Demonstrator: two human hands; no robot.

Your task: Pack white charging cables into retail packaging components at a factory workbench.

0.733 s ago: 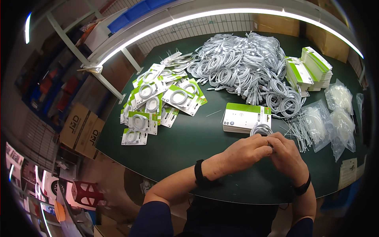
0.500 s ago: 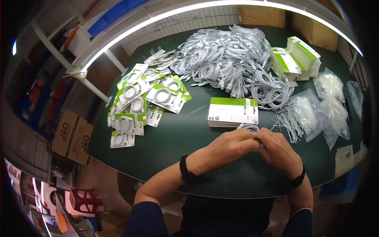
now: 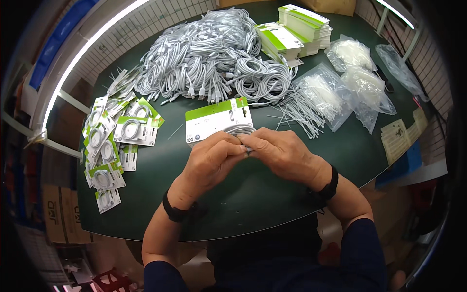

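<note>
A coiled white cable [image 3: 237, 129] is held between both hands, just in front of a stack of green-and-white cards [image 3: 214, 118]. My left hand [image 3: 210, 156] has its thumb and fingers closed on the near side of the coil. Opposite it, my right hand [image 3: 284, 152] pinches the same coil, the fingertips of both hands nearly meeting. The coil's lower part is hidden by the fingers. Whether a tie is around it I cannot tell. Loose white cable ties [image 3: 301, 114] lie to the right of the card stack.
A big heap of coiled cables [image 3: 204, 53] fills the far middle. Carded cables [image 3: 130, 129] are piled at left. Stacked cards [image 3: 304, 31] stand at far right, near clear bags of ties [image 3: 323, 95]. The dark green table [image 3: 243, 199] has a curved front edge.
The view has turned, so the table's things appear farther left and higher. Both hands still grip the coiled cable, their fingertips now closer together on its near side.
</note>
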